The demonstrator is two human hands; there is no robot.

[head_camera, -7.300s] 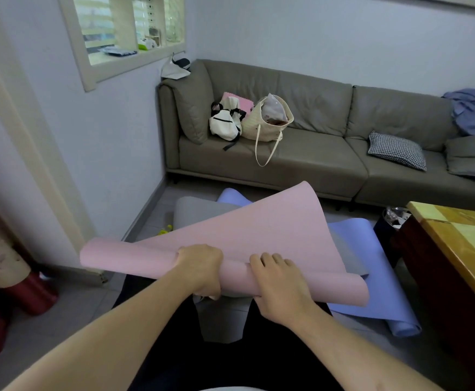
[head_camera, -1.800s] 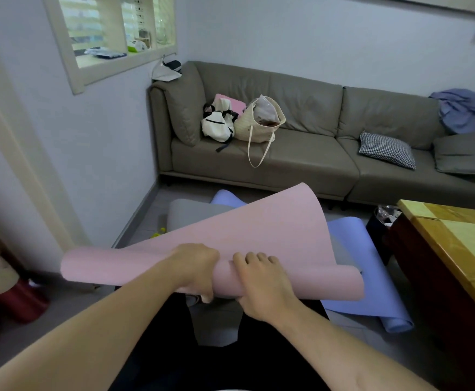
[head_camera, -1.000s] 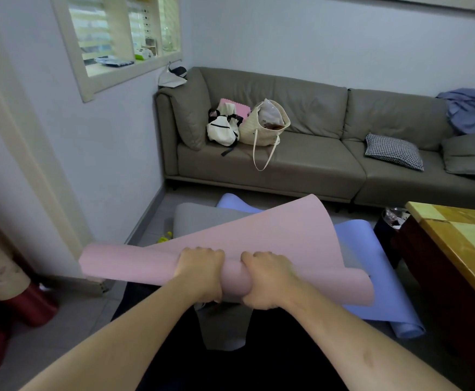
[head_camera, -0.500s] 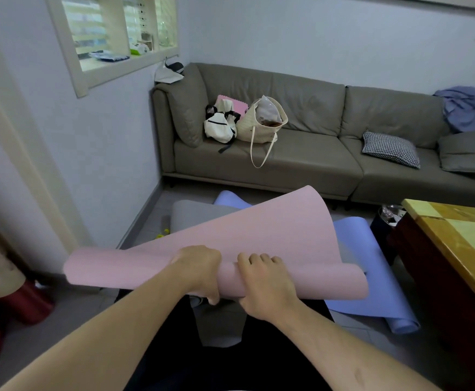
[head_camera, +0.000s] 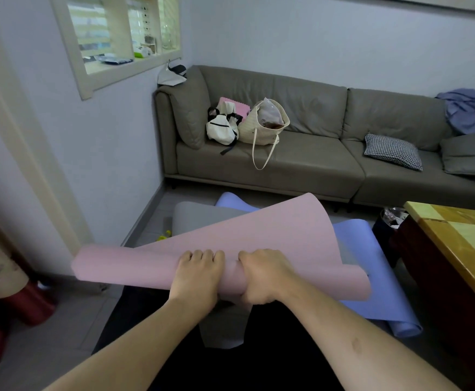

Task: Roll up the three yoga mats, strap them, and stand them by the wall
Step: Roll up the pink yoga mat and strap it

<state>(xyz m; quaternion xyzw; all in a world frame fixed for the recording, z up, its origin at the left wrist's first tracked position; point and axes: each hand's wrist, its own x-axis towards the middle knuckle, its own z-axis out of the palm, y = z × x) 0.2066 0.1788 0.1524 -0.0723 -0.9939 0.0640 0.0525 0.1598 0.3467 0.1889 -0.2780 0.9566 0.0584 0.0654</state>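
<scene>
The pink mat (head_camera: 259,238) is partly rolled, its loose end curving upward — held off the floor. Beneath it lie the grey mat (head_camera: 199,217) and the blue mat (head_camera: 371,283) — both flat, overlapping.

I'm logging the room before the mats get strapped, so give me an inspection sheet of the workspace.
Surface: grey tiled floor.
Job's things: pink mat partly rolled, held in the air; grey mat and purple mat lie unrolled on the floor; no straps seen.
Clutter: two bags and a checked cushion on the sofa.
Grippers: left hand and right hand grip the pink roll, side by side.
Cables: nothing seen.
Surroundings: wooden table on the right, wall on the left.
</scene>
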